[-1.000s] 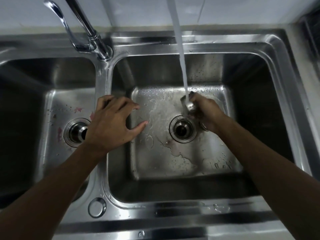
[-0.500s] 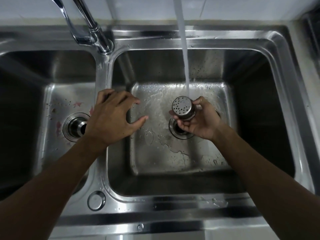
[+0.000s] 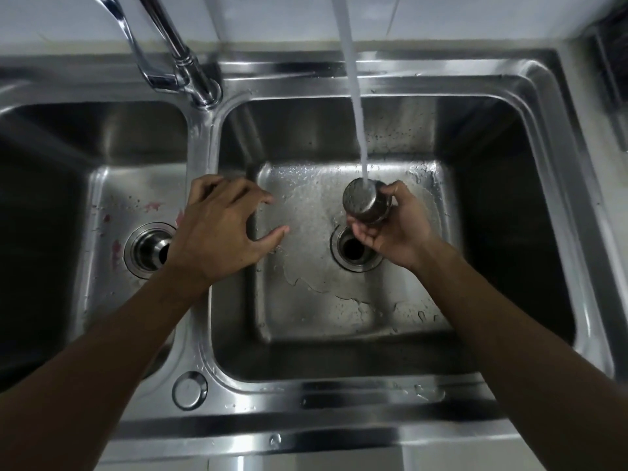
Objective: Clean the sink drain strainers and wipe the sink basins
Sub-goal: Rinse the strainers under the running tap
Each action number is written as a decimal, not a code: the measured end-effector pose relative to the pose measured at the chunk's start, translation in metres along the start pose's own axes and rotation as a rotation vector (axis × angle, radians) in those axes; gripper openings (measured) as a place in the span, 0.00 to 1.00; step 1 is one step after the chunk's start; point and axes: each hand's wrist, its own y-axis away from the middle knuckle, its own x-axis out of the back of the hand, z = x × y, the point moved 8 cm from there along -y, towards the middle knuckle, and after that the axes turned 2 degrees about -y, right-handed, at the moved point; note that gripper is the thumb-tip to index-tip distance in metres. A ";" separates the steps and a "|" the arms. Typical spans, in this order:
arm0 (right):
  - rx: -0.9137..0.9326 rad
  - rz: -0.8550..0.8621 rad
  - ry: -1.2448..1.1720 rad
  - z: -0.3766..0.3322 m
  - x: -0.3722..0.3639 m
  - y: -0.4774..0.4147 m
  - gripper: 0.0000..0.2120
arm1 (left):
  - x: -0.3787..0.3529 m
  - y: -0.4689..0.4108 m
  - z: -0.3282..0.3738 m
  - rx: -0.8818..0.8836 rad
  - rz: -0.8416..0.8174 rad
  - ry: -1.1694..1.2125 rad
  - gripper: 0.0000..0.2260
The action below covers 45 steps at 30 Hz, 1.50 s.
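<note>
My right hand (image 3: 394, 229) grips a steel drain strainer (image 3: 365, 203), held bottom up above the open right drain (image 3: 355, 253). A stream of tap water (image 3: 355, 96) lands on the strainer's base. The right basin (image 3: 339, 300) has a wet floor. My left hand (image 3: 221, 229) rests with fingers spread on the divider between the basins, holding nothing. In the left basin (image 3: 112, 198) a second strainer (image 3: 149, 249) sits in its drain, with reddish stains on the floor around it.
The tap's base (image 3: 200, 93) stands at the back of the divider, its lever (image 3: 136, 52) to the left. A round cap (image 3: 189, 390) sits on the front rim. A dark rack (image 3: 611, 69) lies at the far right edge.
My right hand lifted the strainer out from low in the right basin, turned it bottom up, then raised it under the water stream. My left hand stayed on the divider.
</note>
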 end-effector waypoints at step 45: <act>0.495 0.219 2.274 -0.001 -0.013 0.044 0.38 | -0.003 0.002 -0.002 -0.048 0.087 -0.026 0.21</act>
